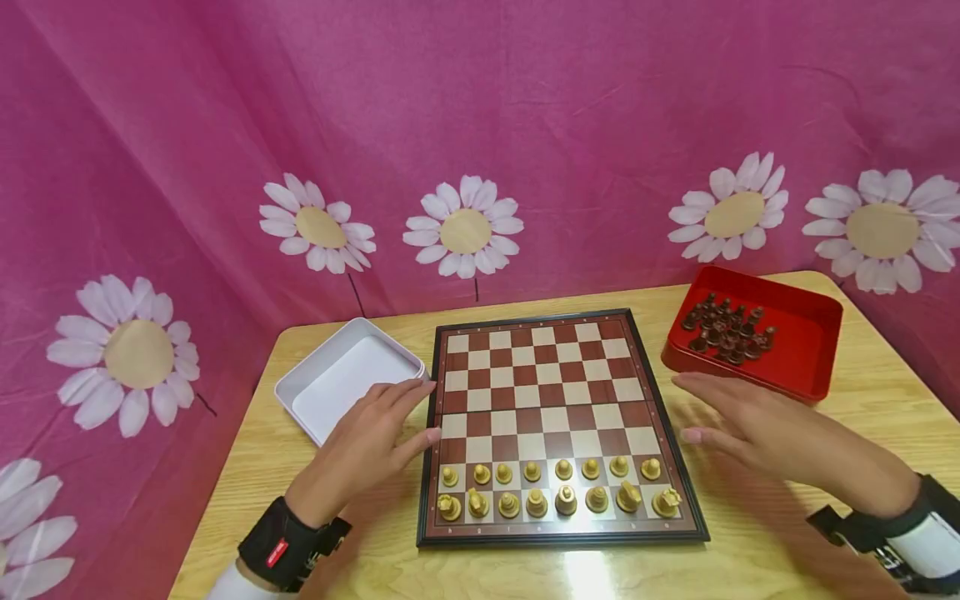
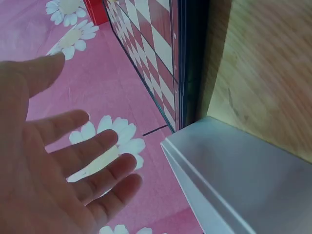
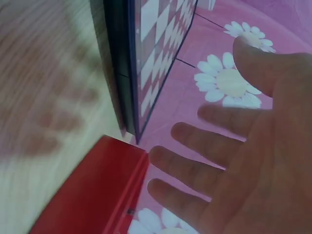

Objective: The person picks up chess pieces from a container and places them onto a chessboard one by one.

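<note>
A chessboard [image 1: 543, 392] lies between my two hands. Along its near side stand two rows of gold chess pieces [image 1: 566, 499], pawns in front of the taller ones. My left hand [image 1: 367, 437] hovers by the board's left edge with fingers extended and nothing held; the left wrist view shows its spread fingers [image 2: 97, 151]. Off the right edge, my right hand [image 1: 772, 429] is likewise extended and holds nothing, its fingers [image 3: 190, 170] apart in the right wrist view. Dark brown chess pieces [image 1: 727, 329] lie heaped in a red tray [image 1: 813, 333] behind the right hand.
A white tray [image 1: 330, 375] with nothing in it sits left of the board, just behind the left hand. The wooden table [image 1: 375, 567] meets a pink floral cloth [image 1: 570, 167] at the back and sides.
</note>
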`<state>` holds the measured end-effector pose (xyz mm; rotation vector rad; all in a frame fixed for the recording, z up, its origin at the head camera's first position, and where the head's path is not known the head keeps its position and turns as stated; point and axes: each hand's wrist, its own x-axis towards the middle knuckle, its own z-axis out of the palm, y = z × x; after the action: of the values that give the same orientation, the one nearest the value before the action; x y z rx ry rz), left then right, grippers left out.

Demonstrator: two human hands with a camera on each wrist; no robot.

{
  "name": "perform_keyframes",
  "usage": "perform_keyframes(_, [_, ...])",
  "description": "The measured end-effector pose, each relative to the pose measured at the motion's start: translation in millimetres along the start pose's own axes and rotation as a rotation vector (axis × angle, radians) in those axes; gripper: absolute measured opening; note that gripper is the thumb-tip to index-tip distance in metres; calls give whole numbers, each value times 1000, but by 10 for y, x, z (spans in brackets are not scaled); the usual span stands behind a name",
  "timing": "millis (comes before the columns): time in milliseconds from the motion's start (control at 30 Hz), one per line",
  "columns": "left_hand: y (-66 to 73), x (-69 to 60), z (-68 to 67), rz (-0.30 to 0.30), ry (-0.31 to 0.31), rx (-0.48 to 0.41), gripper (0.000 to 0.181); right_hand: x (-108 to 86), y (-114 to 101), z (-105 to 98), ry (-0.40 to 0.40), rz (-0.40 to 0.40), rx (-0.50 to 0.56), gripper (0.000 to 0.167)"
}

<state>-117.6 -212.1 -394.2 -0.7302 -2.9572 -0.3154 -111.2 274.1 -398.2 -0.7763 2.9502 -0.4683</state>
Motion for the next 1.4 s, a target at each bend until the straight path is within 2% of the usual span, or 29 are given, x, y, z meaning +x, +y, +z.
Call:
perform_keyframes(200, [43, -30, 1, -143, -21, -146, 62, 61, 74, 80, -18, 37, 86, 69])
perform_keyframes(433, [31, -74, 42, -278, -66, -352, 43, 120, 204, 199, -97, 108, 178, 59])
perform_keyframes(567, [-8, -150, 102, -372, -122, -538, 39, 140, 248, 266, -133, 137, 260, 50])
perform_keyframes(767, [-41, -279, 252, -544, -185, -821, 35, 161, 241, 358, -231, 246, 498, 43])
perform_keyframes(867, [-53, -355, 356, -575, -215, -942, 35, 162, 213, 390, -251, 289, 568, 42])
perform_keyframes(1000, [-50, -418, 477, -621, -252, -1062, 35, 152, 194, 426, -248, 287, 614, 36])
perform_keyframes(1133, [-21, -429, 534, -665, -247, -1096, 34, 142, 185, 478, -244, 277, 630, 27])
perform_keyframes(1400, [12, -420, 593, -659, -235, -1167, 32, 147, 169, 540, -256, 329, 707, 20])
